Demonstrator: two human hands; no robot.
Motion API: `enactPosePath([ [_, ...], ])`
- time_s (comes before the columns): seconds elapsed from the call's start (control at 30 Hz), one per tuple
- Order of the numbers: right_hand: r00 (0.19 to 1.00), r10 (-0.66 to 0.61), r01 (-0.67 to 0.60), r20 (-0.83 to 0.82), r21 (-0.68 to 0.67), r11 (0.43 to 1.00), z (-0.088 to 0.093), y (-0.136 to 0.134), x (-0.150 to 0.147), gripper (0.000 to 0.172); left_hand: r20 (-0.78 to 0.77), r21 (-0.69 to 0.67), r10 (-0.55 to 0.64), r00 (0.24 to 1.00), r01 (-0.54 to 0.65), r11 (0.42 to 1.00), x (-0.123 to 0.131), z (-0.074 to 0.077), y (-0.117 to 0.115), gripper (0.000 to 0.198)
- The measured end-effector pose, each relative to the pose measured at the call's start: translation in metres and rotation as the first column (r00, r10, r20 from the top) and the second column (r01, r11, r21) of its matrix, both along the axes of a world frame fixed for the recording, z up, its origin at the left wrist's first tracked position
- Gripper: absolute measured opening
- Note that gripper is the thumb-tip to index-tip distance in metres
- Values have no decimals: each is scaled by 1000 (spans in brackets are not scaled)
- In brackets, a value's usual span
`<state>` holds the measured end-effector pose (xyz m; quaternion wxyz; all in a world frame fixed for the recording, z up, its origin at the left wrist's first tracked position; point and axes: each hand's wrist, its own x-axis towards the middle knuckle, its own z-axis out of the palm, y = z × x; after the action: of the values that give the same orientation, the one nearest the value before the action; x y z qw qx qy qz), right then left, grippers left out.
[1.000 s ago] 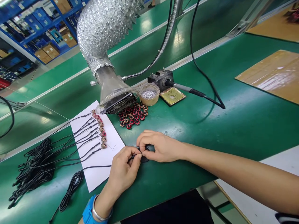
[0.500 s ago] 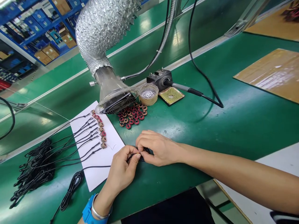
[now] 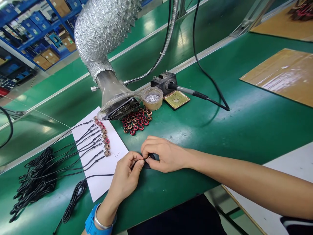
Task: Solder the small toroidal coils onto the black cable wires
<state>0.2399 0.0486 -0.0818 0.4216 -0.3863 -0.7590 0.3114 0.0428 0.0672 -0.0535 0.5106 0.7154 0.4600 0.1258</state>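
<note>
Left hand (image 3: 126, 179) pinching the black lead (image 3: 102, 175), right hand (image 3: 163, 155) pinching a small dark part (image 3: 152, 156): hold fingertips close, wrists braced on the green mat (image 3: 220, 137).

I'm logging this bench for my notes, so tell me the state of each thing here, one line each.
Left hand, fingers pinched on the black cable end.
Right hand, fingers pinched on a small dark part.
Soldering iron, parked in its stand.
Wound rings, loose in a heap.
Coil-tipped leads, laid in a row on white paper.
Other cables, heaped together.
</note>
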Motion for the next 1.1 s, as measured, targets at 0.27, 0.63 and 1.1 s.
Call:
enactPosePath([
  [0.27, 998, 56, -57, -20, -76, 995, 3, 4, 3, 14, -51, 42, -6, 999, 8, 999, -3, -2, 0, 19],
  [0.63, 992, 129, -129, -18, -4, 992, 0, 4, 6, 12, -46, 59, -38, 998, 40, 997, -2, -2, -3, 18],
  [1.1, 997, 74, -73, -27, 35, 997, -5, 1, 2, 11, -26, 67, -47, 999, 49, 997, -6, -4, -4, 16],
])
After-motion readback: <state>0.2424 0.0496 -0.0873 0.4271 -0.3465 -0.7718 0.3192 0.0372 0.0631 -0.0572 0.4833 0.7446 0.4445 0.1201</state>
